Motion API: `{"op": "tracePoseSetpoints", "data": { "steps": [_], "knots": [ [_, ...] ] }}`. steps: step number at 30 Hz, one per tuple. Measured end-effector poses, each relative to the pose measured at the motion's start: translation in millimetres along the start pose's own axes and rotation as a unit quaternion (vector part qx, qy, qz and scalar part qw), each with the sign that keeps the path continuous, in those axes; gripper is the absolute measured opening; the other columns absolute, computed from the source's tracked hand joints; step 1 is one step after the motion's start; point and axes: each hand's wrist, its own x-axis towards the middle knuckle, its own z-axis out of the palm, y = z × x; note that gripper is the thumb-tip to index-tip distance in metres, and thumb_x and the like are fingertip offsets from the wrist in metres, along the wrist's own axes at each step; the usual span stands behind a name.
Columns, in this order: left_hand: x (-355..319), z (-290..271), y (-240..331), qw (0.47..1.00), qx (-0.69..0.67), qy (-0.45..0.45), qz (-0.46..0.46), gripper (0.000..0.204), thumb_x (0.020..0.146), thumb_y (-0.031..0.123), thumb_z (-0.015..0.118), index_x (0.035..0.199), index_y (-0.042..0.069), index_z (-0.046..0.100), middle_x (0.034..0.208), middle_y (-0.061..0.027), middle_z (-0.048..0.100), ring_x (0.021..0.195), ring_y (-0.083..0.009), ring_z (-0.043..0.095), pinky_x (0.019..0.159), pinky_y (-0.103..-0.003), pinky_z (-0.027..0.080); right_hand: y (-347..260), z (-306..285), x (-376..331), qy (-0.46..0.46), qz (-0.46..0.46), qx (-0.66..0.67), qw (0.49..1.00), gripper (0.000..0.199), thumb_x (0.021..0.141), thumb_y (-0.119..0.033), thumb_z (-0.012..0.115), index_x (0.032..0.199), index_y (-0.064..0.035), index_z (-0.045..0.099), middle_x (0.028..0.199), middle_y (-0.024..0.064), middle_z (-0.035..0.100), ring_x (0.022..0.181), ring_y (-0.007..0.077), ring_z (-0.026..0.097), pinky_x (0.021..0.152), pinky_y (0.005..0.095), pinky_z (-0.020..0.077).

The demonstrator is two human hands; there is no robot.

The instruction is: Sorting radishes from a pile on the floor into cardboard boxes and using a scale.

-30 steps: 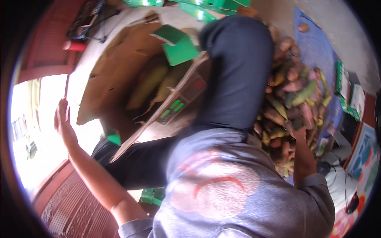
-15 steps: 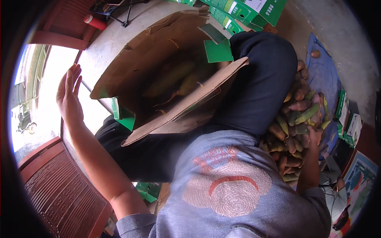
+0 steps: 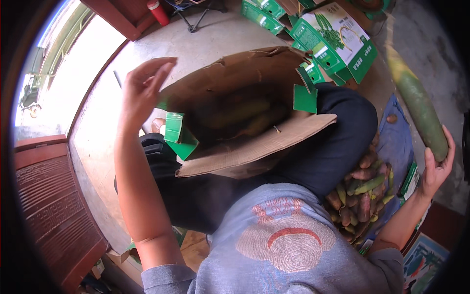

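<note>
My right hand [image 3: 438, 169] is raised at the far right. Its fingers and thumb wrap round the lower end of a long, thick, cucumber-like vegetable [image 3: 421, 105], dark green with a yellow, tapering far end. Over the left side of a large cardboard box [image 3: 254, 153] hovers my left hand [image 3: 144, 90], empty, thumb apart from the loosely bent fingers. The box stands between my legs with its flaps up. Several long green-yellow vegetables [image 3: 252, 108] lie in its shadowed inside, partly blurred.
Right of my knee, a pile of brown, reddish and green vegetables [image 3: 362, 196] lies on a blue sheet [image 3: 399, 132]. Green printed cartons [image 3: 338, 41] stand beyond the box. A carved wooden bench [image 3: 46, 196] is at the left, and a red bottle [image 3: 157, 12] stands at the back.
My right hand has come up from the pile with the long green vegetable. My left hand has moved right, toward the box's rim. The view has shifted too.
</note>
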Motion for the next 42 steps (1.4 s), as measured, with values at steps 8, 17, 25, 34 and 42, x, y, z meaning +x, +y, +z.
{"op": "tracePoseSetpoints", "data": {
  "steps": [8,17,25,34,42],
  "knots": [
    [-12,11,18,0.988,0.141,-0.052,0.015,0.025,0.094,0.019,0.071,0.111,0.001,0.073,0.102,-0.0143,0.075,0.091,-0.0233,0.071,0.086,-0.036,0.055,-108,178,56,-0.431,-0.228,0.071,0.870,0.056,0.062,-0.012,0.083,0.113,-0.0016,0.065,0.102,0.0151,0.069,0.091,0.0315,0.068,0.082,0.0379,0.0527],
    [-17,7,4,0.977,0.200,-0.046,0.049,0.019,0.091,0.012,0.071,0.105,-0.001,0.073,0.101,-0.0170,0.073,0.088,-0.0351,0.070,0.080,-0.039,0.055,-106,260,41,-0.491,-0.126,0.122,0.854,0.042,0.078,-0.025,0.082,0.108,-0.0018,0.062,0.086,0.0114,0.066,0.076,0.0261,0.066,0.073,0.0342,0.0516],
    [-18,8,-1,0.978,0.196,-0.036,0.054,0.018,0.092,0.011,0.070,0.106,0.001,0.074,0.100,-0.0145,0.074,0.089,-0.0307,0.071,0.082,-0.037,0.055,-86,242,14,-0.388,-0.064,0.145,0.908,0.041,0.090,-0.013,0.072,0.129,-0.0032,0.061,0.119,0.0121,0.065,0.099,0.0219,0.067,0.087,0.0329,0.0531],
    [-9,4,-17,0.994,0.088,-0.038,0.043,0.037,0.101,0.035,0.064,0.116,0.003,0.073,0.104,-0.0118,0.076,0.100,-0.0233,0.073,0.090,-0.032,0.055,-31,192,-17,-0.102,0.062,0.323,0.939,0.029,0.101,-0.004,0.057,0.128,0.0060,0.058,0.121,0.0155,0.067,0.106,0.0195,0.066,0.093,0.0308,0.0514],
    [-4,-7,-24,0.998,0.063,0.013,0.022,0.046,0.104,0.040,0.057,0.124,0.001,0.069,0.121,-0.0131,0.072,0.117,-0.0210,0.066,0.104,-0.036,0.047,-5,162,-41,-0.035,0.114,0.325,0.938,0.021,0.102,-0.006,0.057,0.117,0.0064,0.064,0.112,0.0153,0.070,0.096,0.0186,0.068,0.088,0.0317,0.0536]
  ]
}}
